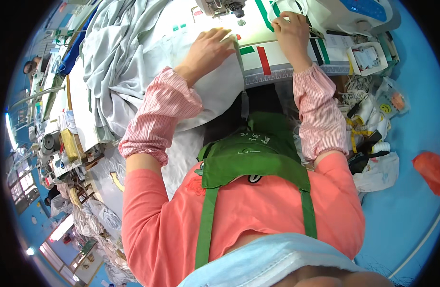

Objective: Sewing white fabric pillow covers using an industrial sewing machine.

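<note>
Where the table's right end meets the blue floor, a small white box [366,57] sits above clear bags [392,100], with an orange bag [430,172] farther off. Red and green tape strips [264,60] mark the table. The left hand [208,50] lies spread flat on the white cloth [181,43]; the right hand [290,31] pinches its edge beside the sewing machine [224,5].

- coral long-sleeved top [239,215]
- green apron [251,155] with two straps running over the shoulders
- pink-and-white striped sleeve covers [160,117], gathered at both ends, on both forearms
- pale blue face mask [272,260] at the lower edge
</note>
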Demonstrator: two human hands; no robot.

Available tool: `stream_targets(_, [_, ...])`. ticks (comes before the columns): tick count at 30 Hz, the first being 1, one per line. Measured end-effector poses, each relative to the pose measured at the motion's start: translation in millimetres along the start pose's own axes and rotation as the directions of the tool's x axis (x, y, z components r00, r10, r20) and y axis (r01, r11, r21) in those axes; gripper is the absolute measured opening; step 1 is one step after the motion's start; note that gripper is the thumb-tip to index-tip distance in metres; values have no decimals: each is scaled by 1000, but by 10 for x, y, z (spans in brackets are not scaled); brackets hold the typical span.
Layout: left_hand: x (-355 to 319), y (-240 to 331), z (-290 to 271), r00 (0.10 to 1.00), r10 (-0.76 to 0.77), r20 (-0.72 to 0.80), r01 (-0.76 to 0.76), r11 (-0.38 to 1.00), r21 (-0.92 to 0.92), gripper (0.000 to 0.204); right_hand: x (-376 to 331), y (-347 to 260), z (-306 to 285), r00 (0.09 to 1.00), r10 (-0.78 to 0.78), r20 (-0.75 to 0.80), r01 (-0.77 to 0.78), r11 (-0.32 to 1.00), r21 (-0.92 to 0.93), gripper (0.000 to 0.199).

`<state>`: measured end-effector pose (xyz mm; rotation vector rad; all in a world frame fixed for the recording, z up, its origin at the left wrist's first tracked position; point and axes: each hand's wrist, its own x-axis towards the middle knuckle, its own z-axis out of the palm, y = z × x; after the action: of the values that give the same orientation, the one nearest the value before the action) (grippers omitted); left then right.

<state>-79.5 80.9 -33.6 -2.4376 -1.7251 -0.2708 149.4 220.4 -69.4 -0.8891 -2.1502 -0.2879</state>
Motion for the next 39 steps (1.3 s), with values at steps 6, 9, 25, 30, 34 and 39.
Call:
stream_targets(6, [604, 412, -52, 922, 179, -344, -269, 935, -232, 39, -168, -194, -386, 998, 36, 45, -52, 892, 449, 7])
stream_targets(9, [642, 289, 106, 942, 142, -303, -255, 891, -376, 33, -162, -307, -468, 984, 70, 165, -158, 770, 618, 9])
stream_targets(25, [268, -722, 27, 883, -430, 186, 469, 821, -326, 27, 232, -370, 191, 895, 120, 429, -257, 925, 279, 8])
stream_targets(30, [203, -736, 183, 848, -506, 158, 528, 785, -324, 28, 295, -544, -25, 981, 35, 189, -20, 997, -77, 17])
stream_targets(34, [249, -725, 184, 814, -519, 259, 580, 739, -342, 28, 142, -677, 20, 979, -90, 180, 90, 996, 12, 27])
stream_targets(39, [235, -787, 323, 837, -526, 152, 540, 747, -388, 29, -12, -789, 146, 970, 24, 243, -67, 983, 173, 39])
